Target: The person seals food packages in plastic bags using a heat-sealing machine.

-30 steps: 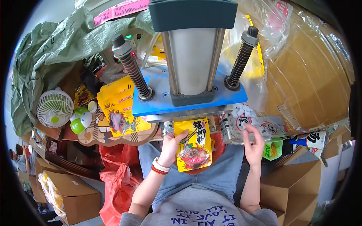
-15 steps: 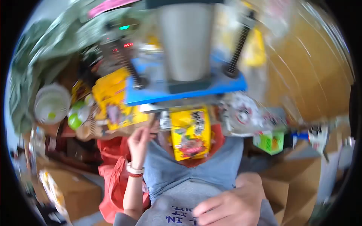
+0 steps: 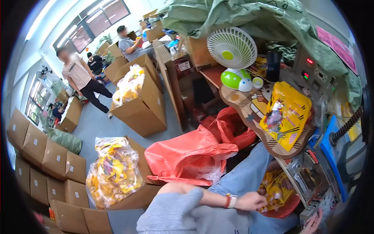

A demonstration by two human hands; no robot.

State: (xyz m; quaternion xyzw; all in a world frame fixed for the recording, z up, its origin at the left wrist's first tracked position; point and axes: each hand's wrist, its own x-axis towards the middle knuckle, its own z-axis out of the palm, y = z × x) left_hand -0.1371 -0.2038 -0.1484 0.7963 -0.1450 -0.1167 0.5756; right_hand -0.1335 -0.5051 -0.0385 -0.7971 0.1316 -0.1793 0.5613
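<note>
My left hand [image 3: 252,201], with a white band and a red bracelet at its wrist, is over my lap with fingers curled. Whatever it may hold is hidden. Right beside its fingertips, yellow printed packets [image 3: 277,191] fill a red tub [image 3: 286,212] between my legs. Low at the right edge, my right hand [image 3: 313,222] shows only in part, its fingers stretched out close to the base of a machine. That machine has a blue plate [image 3: 331,156] and a spring-wrapped post [image 3: 346,124].
Yellow pouches [image 3: 288,113] lie on a wavy-edged board [image 3: 249,103] beside a green-white fan [image 3: 232,48]. A control box [image 3: 311,74] shows lit digits. Left are a red bag [image 3: 187,152], a bag of packets [image 3: 113,171] and cartons [image 3: 142,113]. A person [image 3: 80,74] stands on the floor beyond.
The view has swung far to the left, bringing the room and other people into sight. My left hand has gone from beside the machine to the tub; my right hand from my chest toward the machine.
</note>
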